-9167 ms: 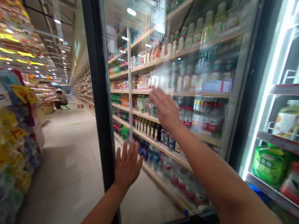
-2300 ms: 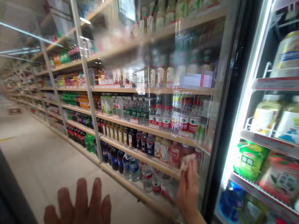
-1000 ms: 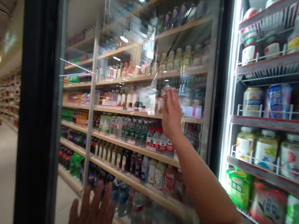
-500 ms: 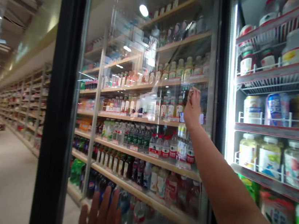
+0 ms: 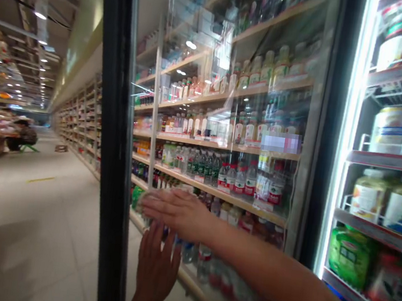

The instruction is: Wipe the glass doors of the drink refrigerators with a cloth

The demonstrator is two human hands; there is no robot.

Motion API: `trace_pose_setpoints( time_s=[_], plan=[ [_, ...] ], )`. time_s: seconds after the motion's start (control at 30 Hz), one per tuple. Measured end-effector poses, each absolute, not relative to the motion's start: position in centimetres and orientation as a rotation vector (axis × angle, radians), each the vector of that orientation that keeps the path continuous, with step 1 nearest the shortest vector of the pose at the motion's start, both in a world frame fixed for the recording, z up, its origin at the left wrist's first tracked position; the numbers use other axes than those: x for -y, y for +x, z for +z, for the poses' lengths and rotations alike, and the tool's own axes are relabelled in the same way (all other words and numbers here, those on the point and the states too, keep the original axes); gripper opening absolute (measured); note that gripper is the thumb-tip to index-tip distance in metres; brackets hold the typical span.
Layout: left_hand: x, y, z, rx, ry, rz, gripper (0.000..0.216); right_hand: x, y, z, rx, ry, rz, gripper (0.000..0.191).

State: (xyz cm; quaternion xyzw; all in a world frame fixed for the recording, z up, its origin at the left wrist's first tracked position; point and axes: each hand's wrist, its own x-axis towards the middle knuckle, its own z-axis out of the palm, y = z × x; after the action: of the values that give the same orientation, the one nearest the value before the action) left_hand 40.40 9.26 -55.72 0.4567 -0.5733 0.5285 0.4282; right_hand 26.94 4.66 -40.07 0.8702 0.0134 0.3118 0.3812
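A glass door [image 5: 240, 76] with a black frame [image 5: 112, 109] stands open in front of me. My right hand [image 5: 174, 211] reaches across it, palm down, pressing a pale cloth [image 5: 141, 201] to the pane. Only a blurred edge of the cloth shows past the fingertips. Just below, my left hand [image 5: 159, 261] is flat against the glass, fingers stretched upward and holding nothing. Its fingertips come close under the right hand.
Through the pane stand wooden shelves [image 5: 214, 187] of bottled drinks. On the right is a lit cooler [image 5: 388, 160] with bottles, cans and bags on wire racks. A floor aisle [image 5: 46, 229] runs along the left, with a person [image 5: 23, 136] sitting far down it.
My right hand has swept from high on the pane's right side down and left to just above my left hand. The view has tilted down and shifted left.
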Motion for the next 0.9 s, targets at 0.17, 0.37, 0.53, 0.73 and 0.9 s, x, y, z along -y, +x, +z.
trace_pose_setpoints(
  time_s=[0.17, 0.37, 0.53, 0.73, 0.9],
  plan=[
    [-10.5, 38.6, -57.0, 1.493, 1.199, 1.186, 0.059, -3.4, 26.2, -33.6, 0.233, 2.213, 1.231, 0.068],
    [-11.5, 37.3, -58.2, 1.481, 1.095, 1.08, 0.037, -5.2, 29.8, -28.4, 0.357, 2.185, 1.464, 0.069],
    [-13.9, 39.0, -58.6, 1.369, 0.994, 1.099, 0.037, -5.7, 30.8, -41.6, 0.063, 2.301, 1.113, 0.061],
    [-14.4, 39.6, -57.2, 1.358, 1.029, 1.105, 0.043, -4.3, 24.5, -57.6, -0.173, 2.38, 1.019, 0.036],
    [-11.3, 38.4, -55.8, 1.417, 1.143, 1.14, 0.067, 0.6, 14.0, -55.2, 0.35, 2.162, 1.269, 0.051]
  ],
)
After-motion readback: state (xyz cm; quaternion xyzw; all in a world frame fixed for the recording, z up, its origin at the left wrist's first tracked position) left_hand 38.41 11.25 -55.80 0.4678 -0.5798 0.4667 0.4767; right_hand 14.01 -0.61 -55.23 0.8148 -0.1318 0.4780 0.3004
